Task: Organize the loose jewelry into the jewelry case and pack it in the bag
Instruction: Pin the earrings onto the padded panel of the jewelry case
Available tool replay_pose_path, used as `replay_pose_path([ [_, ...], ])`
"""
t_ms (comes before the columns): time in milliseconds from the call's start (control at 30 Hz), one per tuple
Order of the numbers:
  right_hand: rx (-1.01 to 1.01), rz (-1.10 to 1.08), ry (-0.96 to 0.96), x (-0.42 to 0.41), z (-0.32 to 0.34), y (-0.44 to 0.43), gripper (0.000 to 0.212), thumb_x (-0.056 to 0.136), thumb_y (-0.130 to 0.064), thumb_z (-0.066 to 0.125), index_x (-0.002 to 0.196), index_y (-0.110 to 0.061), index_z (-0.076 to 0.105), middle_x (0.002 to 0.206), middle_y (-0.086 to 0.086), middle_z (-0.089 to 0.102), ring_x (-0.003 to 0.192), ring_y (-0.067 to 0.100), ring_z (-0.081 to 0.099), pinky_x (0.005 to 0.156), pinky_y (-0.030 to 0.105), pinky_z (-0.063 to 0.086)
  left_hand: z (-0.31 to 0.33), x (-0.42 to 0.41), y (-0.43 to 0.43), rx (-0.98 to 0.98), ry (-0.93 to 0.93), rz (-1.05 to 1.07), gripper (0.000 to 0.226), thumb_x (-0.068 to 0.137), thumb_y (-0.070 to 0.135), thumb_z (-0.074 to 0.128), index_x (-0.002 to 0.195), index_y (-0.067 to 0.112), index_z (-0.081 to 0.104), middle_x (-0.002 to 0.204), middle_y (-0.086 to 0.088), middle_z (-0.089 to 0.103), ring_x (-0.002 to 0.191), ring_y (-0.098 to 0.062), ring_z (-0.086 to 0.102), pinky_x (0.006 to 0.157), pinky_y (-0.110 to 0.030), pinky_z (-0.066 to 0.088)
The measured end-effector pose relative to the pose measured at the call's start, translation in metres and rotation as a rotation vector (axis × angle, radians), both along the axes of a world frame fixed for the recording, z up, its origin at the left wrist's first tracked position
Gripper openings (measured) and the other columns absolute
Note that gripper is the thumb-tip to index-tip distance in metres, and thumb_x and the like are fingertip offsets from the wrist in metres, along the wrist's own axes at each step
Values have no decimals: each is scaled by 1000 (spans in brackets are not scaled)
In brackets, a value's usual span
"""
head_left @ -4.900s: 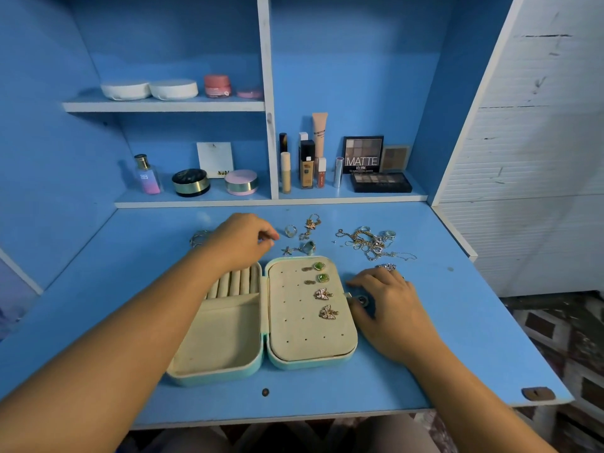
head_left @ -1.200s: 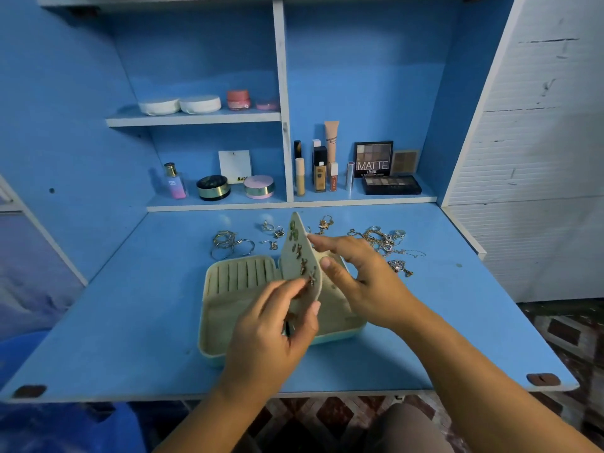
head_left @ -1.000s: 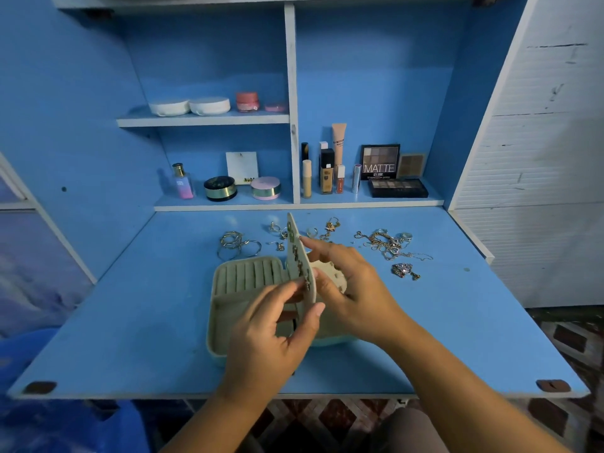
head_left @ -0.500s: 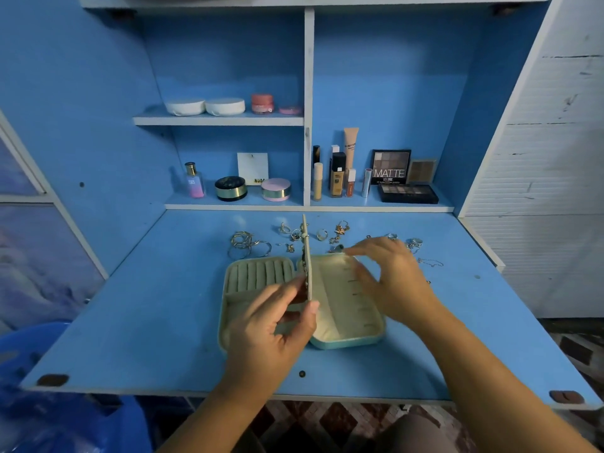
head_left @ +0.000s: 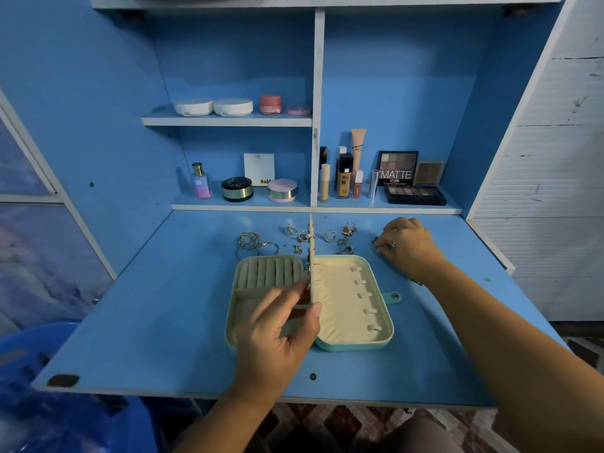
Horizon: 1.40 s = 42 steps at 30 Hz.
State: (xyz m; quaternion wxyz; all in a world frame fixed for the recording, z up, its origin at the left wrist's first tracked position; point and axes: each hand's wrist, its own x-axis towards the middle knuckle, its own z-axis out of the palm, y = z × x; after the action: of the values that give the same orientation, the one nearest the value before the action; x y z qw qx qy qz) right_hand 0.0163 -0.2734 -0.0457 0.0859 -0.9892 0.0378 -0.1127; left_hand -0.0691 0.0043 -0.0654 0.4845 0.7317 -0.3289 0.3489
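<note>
Necklace step, as far as I can judge: the jewelry case [head_left: 340,308] lies open and flat on the counter [head_left: 163,305], and my left hand [head_left: 274,335] is at its near edge. That hand's thumb and fingers [head_left: 287,294] pinch the earring panel [head_left: 313,256], which stands up on edge over the case's hinge line. That leaves the right half of the case bare, with its row of little necklace hooks [head_left: 362,282] showing. My right hand [head_left: 408,246] is out past the case's far right corner, with the fingers curled down onto a small clump of jewelry [head_left: 376,240]. I honestly can't tell whether they've closed on a piece or are just resting on it. More loose bits [head_left: 330,236] sit just beyond the case's far edge, and a bunch of rings [head_left: 255,245] is off its far left corner. So there's plenty left to sort, and I can't pick out the bag anywhere. I reckon the next move is to lift one chain clear of the clump without dragging the others along. Then it goes over to the bare half and onto a hook, with the panel held upright the whole time so it doesn't flop down on top. Thin chains snag, so slow and gentle.
</note>
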Motion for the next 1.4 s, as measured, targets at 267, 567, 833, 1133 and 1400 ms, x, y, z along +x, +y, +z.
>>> replay_pose_path([
  [267,-124,4,124,7,4,0,24,95,-33,50,110,-23,66,130,2,46,121,26,33,99,38,30,0,0,-2,-9,0,-7,34,88,20,64,119,8,62,96,2,67,92,2,63,77,-9,51],
  [567,39,-8,28,-4,-6,7,20,93,-34,51,99,-19,64,127,3,47,119,27,33,97,40,28,0,-1,-1,-6,1,-5,35,87,19,64,121,8,60,99,3,66,95,3,62,78,-9,51],
  [833,21,39,-24,-19,-13,1,16,91,-31,59,102,-33,71,131,-4,46,123,23,29,96,37,23,1,-2,-3,9,1,7,33,87,19,64,117,6,64,97,4,65,93,4,61,78,-8,49],
  [1133,21,71,-84,-19,-15,2,17,90,-26,62,102,-29,73,127,-1,49,121,24,33,92,36,23,0,-1,-3,2,0,7,34,87,19,64,119,8,61,97,3,66,93,2,62,77,-8,50],
  [1400,17,-10,-98,-17,-6,-5,19,91,-27,60,107,-26,70,129,1,49,121,26,34,90,34,23,-2,0,-2,-4,-5,8,35,87,19,64,121,7,61,96,0,68,90,-1,65,73,-12,54],
])
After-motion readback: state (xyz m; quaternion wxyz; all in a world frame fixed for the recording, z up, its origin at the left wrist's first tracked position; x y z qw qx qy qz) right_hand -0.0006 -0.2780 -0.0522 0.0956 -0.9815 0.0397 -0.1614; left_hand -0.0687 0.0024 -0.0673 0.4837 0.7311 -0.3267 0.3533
